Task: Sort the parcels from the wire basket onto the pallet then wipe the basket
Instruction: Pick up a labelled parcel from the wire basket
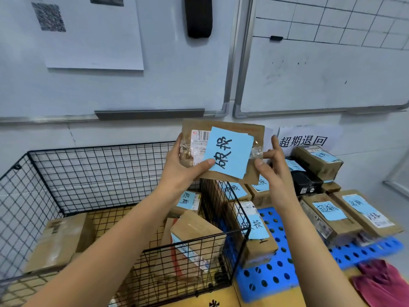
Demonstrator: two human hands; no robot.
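I have a flat brown parcel (pixel 223 149) lifted in front of the wall, above the right edge of the black wire basket (pixel 93 173); my left hand (pixel 181 167) clamps its left end with the thumb pressed on the blue handwritten label (pixel 228 152), while my right hand (pixel 271 162) pinches its right edge, index finger pointing up. Several parcels lie in the basket, and more blue-labelled ones sit on the blue perforated pallet (pixel 276 275) just to its right. A red cloth (pixel 382 284) lies beside the pallet's near right corner.
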